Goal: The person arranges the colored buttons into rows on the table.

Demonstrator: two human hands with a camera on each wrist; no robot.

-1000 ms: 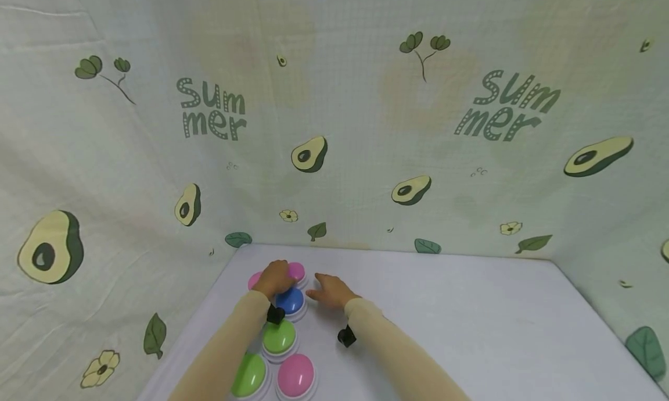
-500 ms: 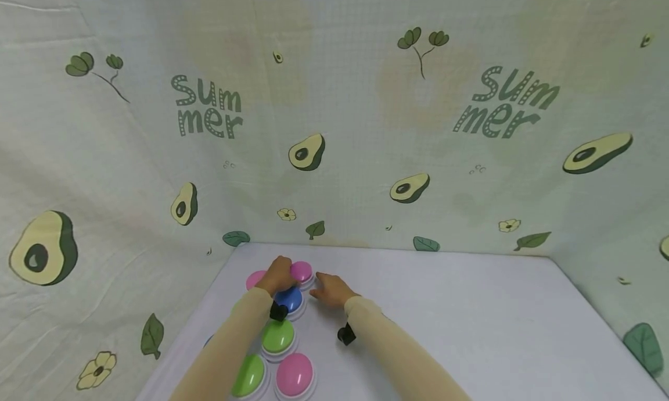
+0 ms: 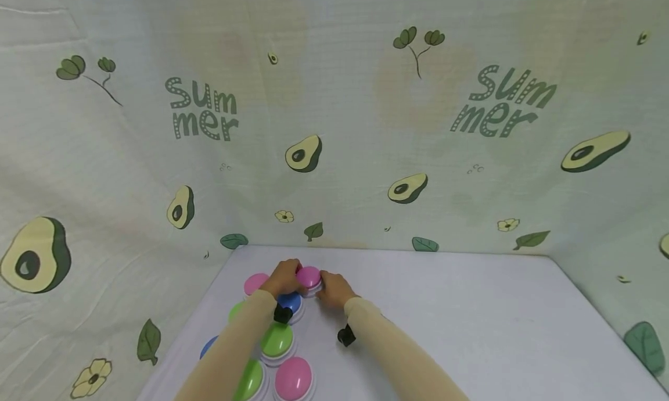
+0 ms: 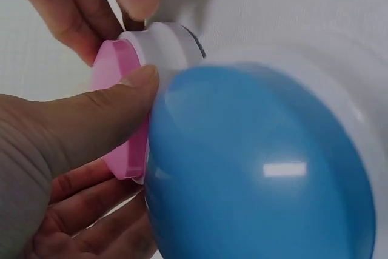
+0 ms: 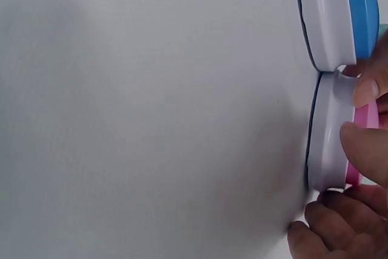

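A pink dome push button point(image 3: 309, 276) on a white base stands near the far edge, between both hands. My left hand point(image 3: 284, 278) grips it from the left; in the left wrist view its thumb point(image 4: 124, 98) lies across the pink dome. From the other side my right hand point(image 3: 335, 289) holds the same button, and the right wrist view shows its thumb point(image 5: 364, 150) against the white base point(image 5: 330, 131). Just nearer than the held button sits a blue dome button point(image 4: 260, 168), its white base right beside the pink one's in the right wrist view.
Nearer on the white table point(image 3: 444, 319) stand a green button point(image 3: 277, 339), a pink one point(image 3: 293, 379) and another green one point(image 3: 251, 380). Beyond the left forearm show a pink button point(image 3: 255, 283), a green one point(image 3: 236, 311) and a blue one point(image 3: 208, 346), partly covered. A printed cloth point(image 3: 355, 128) hangs behind.
My left hand has moved right with the pink button, away from the other pink one. The right hand, apart from it before, now holds its right side. More buttons show left of the forearm.
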